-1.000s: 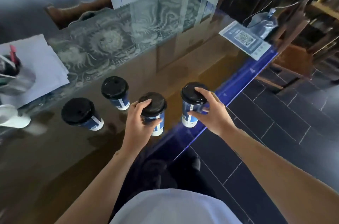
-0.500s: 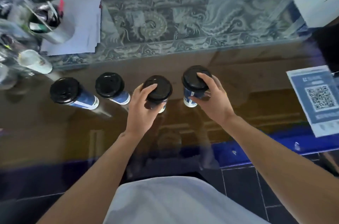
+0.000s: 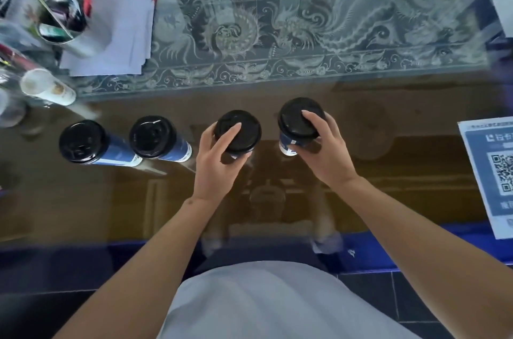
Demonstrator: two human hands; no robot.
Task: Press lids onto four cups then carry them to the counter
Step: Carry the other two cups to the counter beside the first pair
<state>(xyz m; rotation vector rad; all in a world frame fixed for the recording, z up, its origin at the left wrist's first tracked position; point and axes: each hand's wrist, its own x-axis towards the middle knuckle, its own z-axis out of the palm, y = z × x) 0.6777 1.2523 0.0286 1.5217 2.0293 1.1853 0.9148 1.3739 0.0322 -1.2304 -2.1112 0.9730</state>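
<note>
Beside two lidded cups, left hand and right hand each grip one

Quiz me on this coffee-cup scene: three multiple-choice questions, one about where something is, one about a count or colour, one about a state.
1. Where is the QR sign?
A. right edge of the table
B. under the papers
C. on a cup

2. How many cups have black lids on?
A. two
B. three
C. four

3. What is the left hand doing?
A. resting flat on the table
B. gripping a cup
C. holding paper

Answers:
1 A, the QR sign lies at the far right.
2 C, all four cups are lidded, including the leftmost cup.
3 B, the left hand grips the third cup; the right hand grips the fourth cup.
</note>
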